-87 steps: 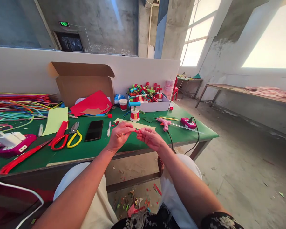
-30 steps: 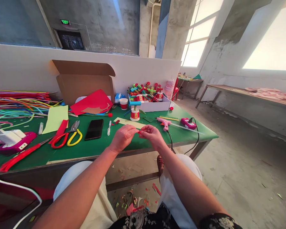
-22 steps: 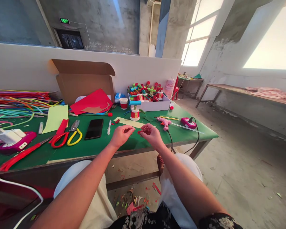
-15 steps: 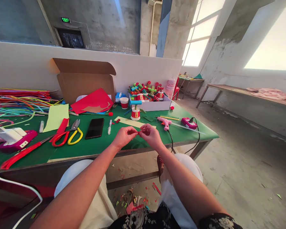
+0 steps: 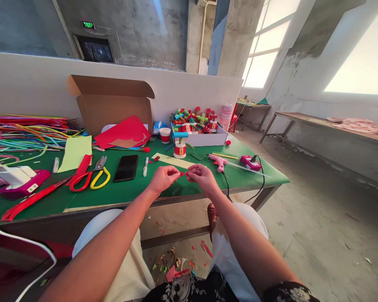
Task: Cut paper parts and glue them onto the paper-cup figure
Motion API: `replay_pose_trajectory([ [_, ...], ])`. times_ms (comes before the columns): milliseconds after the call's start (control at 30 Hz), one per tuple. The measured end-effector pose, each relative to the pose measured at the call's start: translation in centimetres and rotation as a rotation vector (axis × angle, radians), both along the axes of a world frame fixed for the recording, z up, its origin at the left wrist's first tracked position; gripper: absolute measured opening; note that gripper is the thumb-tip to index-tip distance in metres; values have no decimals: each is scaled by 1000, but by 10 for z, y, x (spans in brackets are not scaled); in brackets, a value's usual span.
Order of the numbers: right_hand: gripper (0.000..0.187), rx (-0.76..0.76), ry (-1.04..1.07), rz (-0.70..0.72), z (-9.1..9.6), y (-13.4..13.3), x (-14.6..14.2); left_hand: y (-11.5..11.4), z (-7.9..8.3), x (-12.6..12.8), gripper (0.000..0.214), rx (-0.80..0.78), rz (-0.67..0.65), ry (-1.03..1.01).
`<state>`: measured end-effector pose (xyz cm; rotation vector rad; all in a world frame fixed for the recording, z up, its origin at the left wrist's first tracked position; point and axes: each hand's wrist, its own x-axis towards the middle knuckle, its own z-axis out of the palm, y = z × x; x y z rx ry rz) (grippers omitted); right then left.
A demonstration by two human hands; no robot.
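Observation:
My left hand [image 5: 163, 178] and my right hand [image 5: 201, 178] are held close together just above the front of the green table [image 5: 119, 193]. Each hand has its fingertips pinched. A small red piece [image 5: 183, 173] shows between the two pinches, and both hands grip it. It is too small to name more exactly. A pale yellow strip [image 5: 171, 160] lies on the table just beyond my hands.
A black phone [image 5: 126, 167], red and yellow scissors [image 5: 88, 179], a pink glue gun [image 5: 217, 161] with its cord, and a white box of finished toys [image 5: 197, 130] lie on the table. Coloured pipe cleaners [image 5: 22, 136] pile at the left. An open cardboard box [image 5: 113, 105] stands behind.
My hands stayed in nearly the same spot above the table front, parting slightly and closing again on the small red piece. The camera shifted a little.

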<state>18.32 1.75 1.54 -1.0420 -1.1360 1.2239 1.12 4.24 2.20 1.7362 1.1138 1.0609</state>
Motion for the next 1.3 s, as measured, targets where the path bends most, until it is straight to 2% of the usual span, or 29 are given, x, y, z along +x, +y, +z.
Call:
replay_pose_trajectory([
  [267, 32, -61, 55, 60, -3, 0, -1, -1, 2, 0, 23, -26, -31, -11],
  [533, 32, -88, 27, 132, 1, -4, -6, 2, -5, 3, 15, 157, -8, 165],
  [733, 28, -64, -43, 99, -2, -3, -6, 1, -1, 3, 11, 140, -2, 267],
  [800, 23, -61, -88, 89, -4, 0, -5, 1, -1, 2, 12, 136, 30, 356],
  [867, 13, -46, -222, 50, -6, 3, -4, 3, -1, -1, 13, 139, 64, 509],
  [933, 5, 0, -477, -10, -7, 7, -5, 7, -2, -6, 16, 163, 81, 692],
  [1000, 10, 56, -757, -66, -7, 10, -7, 16, 0, -16, 17, 207, 95, 838],
  [1067, 12, 91, -945, -118, -4, 12, -8, 30, 5, -29, 19, 249, 140, 942],
  [1133, 16, 122, -1015, -176, 0, 12, -4, 46, 13, -45, 22, 263, 222, 1056],
  [1200, 20, 172, -996, -235, 6, 10, 5, 63, 20, -59, 21, 273, 264, 1180],
  [1300, 19, 238, -861, -309, 14, 5, 28, 81, 25, -69, 16, 309, 199, 1299],
])
